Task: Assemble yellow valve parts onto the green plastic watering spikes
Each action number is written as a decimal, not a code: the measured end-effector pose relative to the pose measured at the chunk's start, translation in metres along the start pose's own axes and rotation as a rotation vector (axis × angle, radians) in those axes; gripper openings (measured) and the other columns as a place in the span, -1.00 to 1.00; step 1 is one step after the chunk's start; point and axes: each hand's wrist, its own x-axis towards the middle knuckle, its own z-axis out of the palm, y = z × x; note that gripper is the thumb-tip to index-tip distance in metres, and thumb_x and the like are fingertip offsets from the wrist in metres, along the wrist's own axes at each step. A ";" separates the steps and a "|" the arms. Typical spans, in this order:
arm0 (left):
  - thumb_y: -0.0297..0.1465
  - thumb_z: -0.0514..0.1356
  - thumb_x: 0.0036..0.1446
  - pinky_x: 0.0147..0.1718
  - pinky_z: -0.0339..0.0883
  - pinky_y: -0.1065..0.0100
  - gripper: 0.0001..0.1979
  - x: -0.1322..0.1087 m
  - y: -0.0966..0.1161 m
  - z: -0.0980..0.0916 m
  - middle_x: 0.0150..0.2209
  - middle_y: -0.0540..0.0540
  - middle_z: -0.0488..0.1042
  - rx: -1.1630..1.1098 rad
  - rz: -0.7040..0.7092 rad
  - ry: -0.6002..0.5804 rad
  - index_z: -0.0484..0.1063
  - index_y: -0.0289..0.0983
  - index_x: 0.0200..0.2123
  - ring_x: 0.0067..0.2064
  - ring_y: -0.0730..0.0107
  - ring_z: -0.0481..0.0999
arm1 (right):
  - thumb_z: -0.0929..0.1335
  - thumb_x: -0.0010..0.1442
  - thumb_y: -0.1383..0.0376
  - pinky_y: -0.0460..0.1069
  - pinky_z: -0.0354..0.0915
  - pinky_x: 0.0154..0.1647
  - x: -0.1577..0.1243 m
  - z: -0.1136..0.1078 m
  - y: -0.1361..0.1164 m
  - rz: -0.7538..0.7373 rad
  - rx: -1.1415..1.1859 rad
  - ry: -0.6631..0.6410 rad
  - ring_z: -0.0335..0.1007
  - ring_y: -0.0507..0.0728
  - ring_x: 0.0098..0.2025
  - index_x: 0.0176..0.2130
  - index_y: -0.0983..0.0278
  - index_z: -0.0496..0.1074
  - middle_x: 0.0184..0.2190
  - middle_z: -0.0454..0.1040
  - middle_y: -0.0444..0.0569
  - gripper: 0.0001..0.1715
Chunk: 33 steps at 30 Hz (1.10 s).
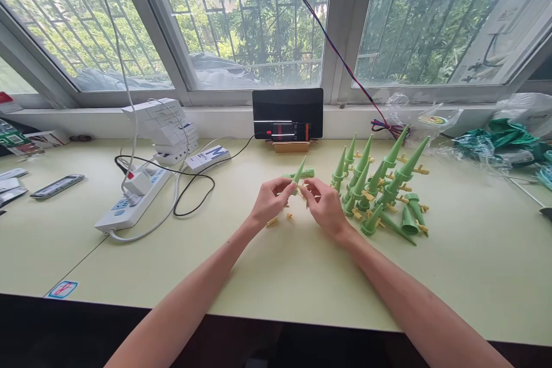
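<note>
My left hand (272,200) is closed around a green plant watering spike (299,171), its tip pointing up. My right hand (324,202) meets it from the other side, thumb and fingers pinched at a small yellow valve (301,186) by the spike's lower end. The fingers partly cover both pieces. Behind my hands another green spike (307,173) lies on its side. Loose yellow valves (290,216) rest on the table just below my hands. To the right of my right hand stands a group of green spikes (390,187) with yellow valves, some stacked, a few lying down.
A black screen (288,106) with a phone (291,131) before it stands by the window. To the left are a white power strip (131,201), cables, white boxes (168,129) and another phone (58,186). Plastic bags (509,138) lie at the right on the table (276,276).
</note>
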 end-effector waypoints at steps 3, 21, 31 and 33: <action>-0.12 0.24 0.13 -0.56 0.33 0.45 -0.65 0.000 0.000 0.000 -0.39 -0.07 0.49 0.004 -0.010 -0.010 0.56 -0.30 -0.22 -0.50 0.53 0.35 | 0.27 0.31 0.13 -0.03 0.32 -0.41 0.000 0.000 0.002 -0.033 -0.018 -0.020 0.34 0.07 -0.47 -0.15 0.31 0.43 -0.41 0.48 -0.02 -0.69; -0.11 0.25 0.10 -0.53 0.37 0.45 -0.63 -0.001 0.000 -0.001 -0.42 -0.06 0.46 0.040 0.039 -0.052 0.56 -0.27 -0.18 -0.47 0.51 0.35 | 0.31 0.23 0.06 -0.08 0.14 -0.69 0.003 -0.003 -0.006 0.197 0.333 -0.100 0.19 -0.01 -0.71 -0.39 0.25 0.33 -0.67 0.29 -0.21 -0.67; -0.08 0.26 0.09 -0.62 0.19 0.43 -0.64 -0.001 -0.001 0.001 -0.53 -0.01 0.34 -0.050 -0.019 -0.077 0.53 -0.30 -0.35 -0.57 0.57 0.19 | 0.34 0.21 0.05 -0.05 0.26 -0.57 0.001 -0.002 -0.003 0.118 0.273 -0.032 0.30 0.03 -0.62 -0.29 0.26 0.36 -0.61 0.38 -0.16 -0.69; -0.08 0.26 0.09 -0.64 0.15 0.43 -0.64 -0.001 -0.002 0.001 -0.54 -0.02 0.31 -0.078 -0.035 -0.085 0.51 -0.30 -0.38 -0.58 0.56 0.17 | 0.33 0.23 0.06 -0.04 0.28 -0.53 0.000 -0.003 -0.004 0.078 0.227 -0.022 0.33 0.05 -0.59 -0.26 0.25 0.35 -0.58 0.39 -0.15 -0.70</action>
